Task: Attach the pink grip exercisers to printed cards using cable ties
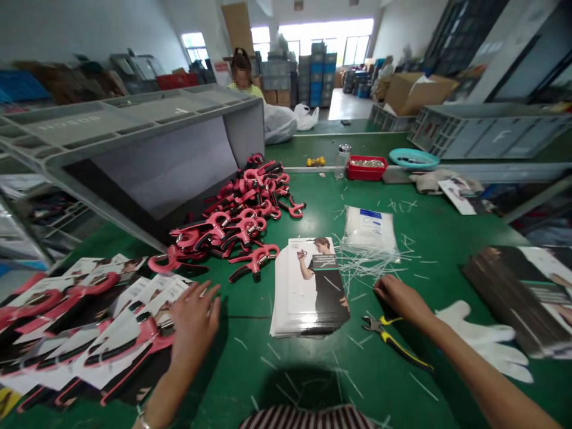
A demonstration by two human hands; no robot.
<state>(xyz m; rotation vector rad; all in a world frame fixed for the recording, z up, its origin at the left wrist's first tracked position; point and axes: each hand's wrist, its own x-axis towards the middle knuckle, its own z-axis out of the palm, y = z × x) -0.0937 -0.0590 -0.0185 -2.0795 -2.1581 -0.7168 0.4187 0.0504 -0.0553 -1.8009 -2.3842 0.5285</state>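
My left hand (196, 313), fingers apart, is beside a row of printed cards with pink-and-black spring hand grips (149, 333) on them. My right hand (395, 295) rests at the edge of a scatter of thin white cable ties (364, 268), its fingers curled down; whatever is at the fingertips is hidden. Between the hands sits a stack of printed cards (308, 292). Yellow-and-black cutting pliers (397, 342) lie just below my right hand. A bag of cable ties (370, 229) lies behind the loose ones. More loose hand grips (250, 208) form a heap farther back.
A grey crate (134, 125) lies on its side at the left. White glove (482, 339) and another card stack (522, 298) are at the right. Along the back stand a jar (342, 161), red tray (366, 171) and blue dish (414, 157). A person (243, 77) is beyond.
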